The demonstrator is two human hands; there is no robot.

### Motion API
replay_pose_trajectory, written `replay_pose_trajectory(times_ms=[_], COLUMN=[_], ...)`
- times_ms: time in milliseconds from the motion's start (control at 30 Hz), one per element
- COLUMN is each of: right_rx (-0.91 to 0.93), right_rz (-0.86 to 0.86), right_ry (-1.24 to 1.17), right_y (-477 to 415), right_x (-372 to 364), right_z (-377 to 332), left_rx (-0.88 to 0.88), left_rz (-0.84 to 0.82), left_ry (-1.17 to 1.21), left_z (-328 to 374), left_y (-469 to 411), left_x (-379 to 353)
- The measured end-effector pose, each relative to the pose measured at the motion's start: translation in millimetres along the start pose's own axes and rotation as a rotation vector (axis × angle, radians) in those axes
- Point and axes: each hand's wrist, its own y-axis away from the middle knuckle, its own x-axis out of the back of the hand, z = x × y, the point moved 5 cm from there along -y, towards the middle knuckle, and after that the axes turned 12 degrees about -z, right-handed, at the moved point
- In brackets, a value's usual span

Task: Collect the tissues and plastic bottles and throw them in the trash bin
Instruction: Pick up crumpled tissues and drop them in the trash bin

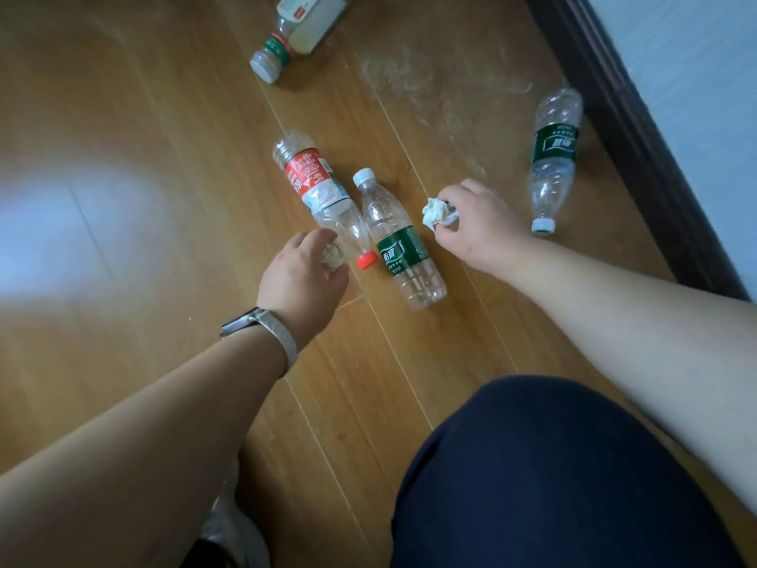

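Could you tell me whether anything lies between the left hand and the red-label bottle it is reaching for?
Nothing visible does. The left hand is already at the neck end of the red-label bottle, beside its red cap. The green-label bottle lies alongside, to the right.

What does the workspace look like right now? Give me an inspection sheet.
Surface: wooden floor, with a dusty smear near the top.
Job's things: four plastic bottles lying down: red-label bottle, red cap toward the person; green-label bottle beside it, apparently touching; second green-label bottle by the dark baseboard; white-label bottle at the top edge. Crumpled tissue. Trash bin: not in view.
Clutter: nothing seen.
Grips: right hand shut on the tissue; left hand, wearing a watch, closing on the neck end of the red-label bottle.
Cables: nothing seen.
Surroundings: pale wall at right.
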Motion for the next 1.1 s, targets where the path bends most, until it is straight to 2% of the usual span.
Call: replay_pose_trajectory(times_ms=[133, 300, 633, 833, 1100], right_rx=[-0.017, -0.038, 0.033, 0.134, 0.286], right_rz=[0.040, 0.062, 0.180, 0.310, 0.445], right_ry=[-0.093, -0.169, -0.314, -0.309, -0.241], right_y=[47.8, 126.2, 268.6, 349.7, 454.5], right_x=[48.7, 112.5, 291.7, 408.9, 520.2], right_z=[-48.3, -114.6, -227.8, -267.3, -287.7], left_rx=[-0.005, -0.142, -0.101, -0.136, -0.231], left_rz=[0.011, -0.032, 0.032, 0.120, 0.224], left_ry=[0.031, 0.056, 0.118, 0.130, 0.174], left_z=[33.0, 83.6, 194.0, 280.3, 370.5], left_y=[35.7, 110.6, 221.0, 279.1, 347.0], left_x=[59.3, 148.2, 343.6, 438.1, 514.7])
